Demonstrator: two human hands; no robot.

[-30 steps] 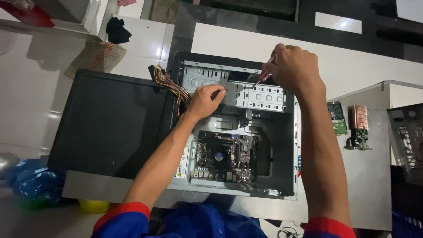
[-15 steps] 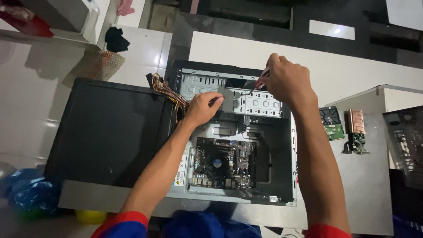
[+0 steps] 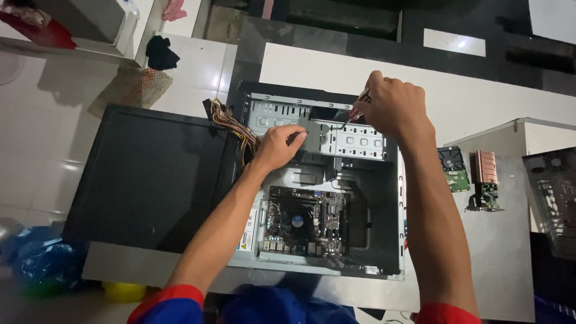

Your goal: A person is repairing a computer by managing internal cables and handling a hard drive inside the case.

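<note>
Nearest the camera, circuit board (image 3: 306, 219) flat inside open computer case (image 3: 384, 240). Farther in, left hand (image 3: 277, 147) curled, fingertips pressing metal drive cage (image 3: 354, 141). Beyond, right hand (image 3: 393, 105) closed around screwdriver (image 3: 355, 113), tip down on cage. Left, loose wire bundle (image 3: 231, 123).

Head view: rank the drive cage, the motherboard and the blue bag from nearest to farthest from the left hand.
1. Drive cage: under the left hand, top of the open case.
2. Motherboard: lower in the case, toward the person.
3. Blue bag: far left on the floor, beyond the black side panel.
</note>
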